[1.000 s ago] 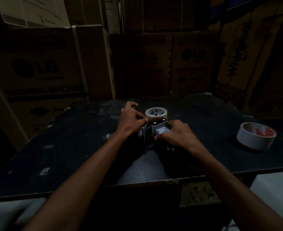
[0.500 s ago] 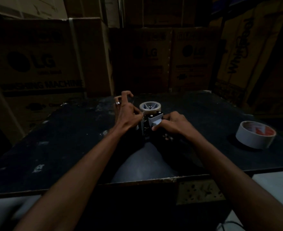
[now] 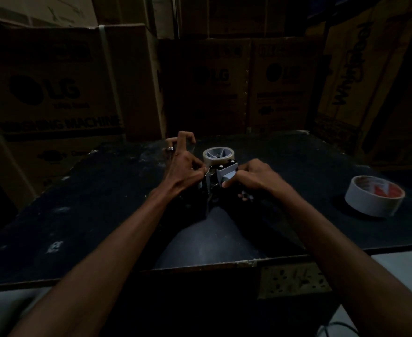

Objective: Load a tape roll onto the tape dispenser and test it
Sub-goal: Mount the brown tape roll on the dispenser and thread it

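Dim storeroom, stacked with cardboard boxes (image 3: 54,93) printed "LG" and "WASHING MACHINE" on the left and more LG boxes (image 3: 244,83) behind. In front, a dark table (image 3: 90,215), scuffed with pale marks, its near edge chipped.

At the middle of the table, a tape dispenser (image 3: 218,183), lying with a roll of tape (image 3: 218,154) already on its hub at the far end; grey spokes of the hub visible inside the roll. Pale grey plastic part and metal plate of the dispenser facing the camera, between both hands.

Left hand (image 3: 184,170) against the left side of the dispenser, thumb and forefinger pinched together at the metal edge, apparently on a strip of tape, though too dark to be sure. Other fingers (image 3: 185,139) of this hand raised and curled, not touching anything; a ring (image 3: 170,148) on one of them.

Right hand (image 3: 251,177) closed around the right side of the dispenser, thumb pressed on the grey part, remaining fingers wrapped below and touching the table. Both bare forearms reaching in from the lower corners.

Far to the right, well apart from the hands, a second tape roll (image 3: 373,199) flat on the table, white outside with a red and white label in its core.

Below the table edge, a light panel with dark spots (image 3: 292,279), unclear what.
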`<move>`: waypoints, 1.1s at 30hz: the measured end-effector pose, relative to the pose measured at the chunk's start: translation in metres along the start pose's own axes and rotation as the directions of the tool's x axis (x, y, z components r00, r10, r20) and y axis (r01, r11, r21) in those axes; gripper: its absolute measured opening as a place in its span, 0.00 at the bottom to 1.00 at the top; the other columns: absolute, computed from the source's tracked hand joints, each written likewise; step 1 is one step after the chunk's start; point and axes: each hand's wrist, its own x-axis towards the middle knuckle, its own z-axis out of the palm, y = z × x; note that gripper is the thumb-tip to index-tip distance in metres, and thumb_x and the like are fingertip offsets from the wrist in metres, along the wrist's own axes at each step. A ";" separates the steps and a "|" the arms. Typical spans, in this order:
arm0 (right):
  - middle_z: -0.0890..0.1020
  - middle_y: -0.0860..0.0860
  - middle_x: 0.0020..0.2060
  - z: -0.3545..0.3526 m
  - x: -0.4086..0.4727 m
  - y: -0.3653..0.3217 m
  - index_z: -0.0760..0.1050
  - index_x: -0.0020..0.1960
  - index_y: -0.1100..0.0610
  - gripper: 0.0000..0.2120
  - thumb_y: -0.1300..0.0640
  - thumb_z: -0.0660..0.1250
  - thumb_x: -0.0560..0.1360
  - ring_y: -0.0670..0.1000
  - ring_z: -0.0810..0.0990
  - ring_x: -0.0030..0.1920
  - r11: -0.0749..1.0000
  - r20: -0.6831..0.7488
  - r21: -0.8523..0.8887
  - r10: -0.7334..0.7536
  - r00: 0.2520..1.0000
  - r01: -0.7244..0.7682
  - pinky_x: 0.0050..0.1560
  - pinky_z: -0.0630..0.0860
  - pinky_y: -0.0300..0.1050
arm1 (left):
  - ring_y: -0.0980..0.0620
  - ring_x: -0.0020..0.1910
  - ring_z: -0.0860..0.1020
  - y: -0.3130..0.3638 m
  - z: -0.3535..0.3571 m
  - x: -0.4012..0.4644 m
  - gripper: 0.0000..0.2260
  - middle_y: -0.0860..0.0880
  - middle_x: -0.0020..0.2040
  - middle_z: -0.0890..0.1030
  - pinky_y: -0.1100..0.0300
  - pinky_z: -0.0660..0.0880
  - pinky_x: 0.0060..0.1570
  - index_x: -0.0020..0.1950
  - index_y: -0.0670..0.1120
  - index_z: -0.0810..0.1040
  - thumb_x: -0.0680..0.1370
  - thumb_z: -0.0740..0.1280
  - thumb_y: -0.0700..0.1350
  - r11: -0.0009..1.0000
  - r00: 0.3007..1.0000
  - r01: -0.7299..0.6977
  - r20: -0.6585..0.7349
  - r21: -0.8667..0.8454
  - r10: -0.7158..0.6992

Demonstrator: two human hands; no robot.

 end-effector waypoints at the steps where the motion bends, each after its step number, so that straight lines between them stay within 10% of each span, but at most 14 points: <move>1: 0.84 0.45 0.25 -0.001 0.001 0.000 0.82 0.42 0.51 0.10 0.47 0.77 0.67 0.43 0.82 0.27 1.000 0.004 0.007 0.007 1.000 -0.007 0.25 0.74 0.35 | 0.67 0.54 0.61 0.001 0.000 -0.001 0.08 0.48 0.64 0.63 0.74 0.72 0.38 0.32 0.40 0.84 0.72 0.71 0.40 1.000 1.000 -0.006 -0.015 -0.004 0.006; 10: 0.85 0.50 0.27 -0.006 0.005 -0.003 0.82 0.43 0.55 0.10 0.50 0.77 0.68 0.45 0.82 0.24 0.998 0.067 0.049 0.036 0.997 -0.039 0.24 0.76 0.37 | 0.76 0.49 0.65 0.010 -0.007 -0.016 0.07 0.44 0.64 0.64 0.67 0.79 0.41 0.33 0.37 0.84 0.71 0.72 0.36 0.996 0.996 -0.058 -0.072 -0.068 0.053; 16: 0.85 0.52 0.27 -0.001 0.006 0.002 0.82 0.45 0.57 0.11 0.53 0.79 0.67 0.48 0.83 0.26 0.991 0.059 0.122 0.051 0.997 -0.058 0.27 0.78 0.40 | 0.46 0.65 0.64 0.010 -0.008 -0.021 0.08 0.46 0.64 0.64 0.66 0.75 0.49 0.33 0.41 0.84 0.71 0.71 0.40 0.999 0.999 -0.032 -0.025 0.023 0.033; 22: 0.85 0.55 0.29 -0.002 0.001 0.001 0.83 0.47 0.59 0.11 0.54 0.78 0.69 0.50 0.82 0.27 0.992 0.085 0.118 0.031 0.996 -0.041 0.29 0.78 0.42 | 0.59 0.62 0.63 0.005 -0.008 -0.034 0.07 0.51 0.60 0.65 0.60 0.75 0.52 0.32 0.42 0.83 0.70 0.72 0.40 0.999 0.997 -0.045 -0.069 0.024 0.047; 33: 0.85 0.52 0.26 -0.002 0.006 -0.001 0.82 0.47 0.58 0.11 0.52 0.77 0.70 0.48 0.82 0.25 0.997 0.091 0.071 0.026 0.996 -0.033 0.25 0.76 0.38 | 0.48 0.56 0.66 0.009 -0.009 -0.043 0.10 0.46 0.56 0.69 0.54 0.69 0.51 0.42 0.53 0.85 0.67 0.73 0.57 0.976 0.994 0.045 -0.111 0.214 -0.021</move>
